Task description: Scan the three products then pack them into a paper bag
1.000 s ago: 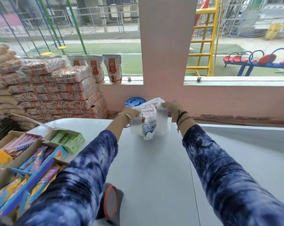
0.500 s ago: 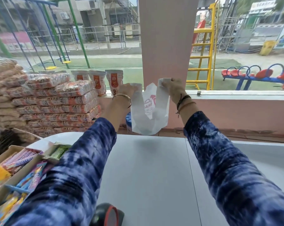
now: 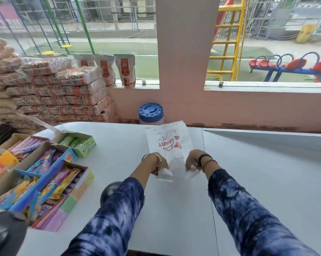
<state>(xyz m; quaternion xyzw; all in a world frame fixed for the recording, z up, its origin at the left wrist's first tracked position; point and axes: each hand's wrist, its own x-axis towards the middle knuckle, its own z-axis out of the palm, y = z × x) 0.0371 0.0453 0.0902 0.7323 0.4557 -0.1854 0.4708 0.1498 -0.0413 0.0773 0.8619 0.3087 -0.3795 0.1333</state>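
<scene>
- Far left of worktop [image 3: 119,182]: open cartons of sweets [image 3: 45,172] and a green gum box [image 3: 78,143]; untouched, not part of the present step.
- Dark rounded object [image 3: 110,191] near the left sleeve, probably the scanner; too little shows to be sure.
- Left hand [image 3: 160,166]: fingers pinched together on the near left corner of the paper bag [image 3: 168,143].
- Paper bag: half a second ago held up in the air by its mouth, hanging between both hands; now lying flat on the worktop, printed side up, mouth toward the person, bottom toward the wall.
- No product visible outside the bag. One second ago tubes showed at its mouth, so judged: all three are inside, though the bag looks quite flat.
- Right hand [image 3: 192,161]: fingers closed on the near right corner of the bag.
- Meaning: packing appears done; likely next is folding the mouth shut. Risk: contents sliding out of the open end.
</scene>
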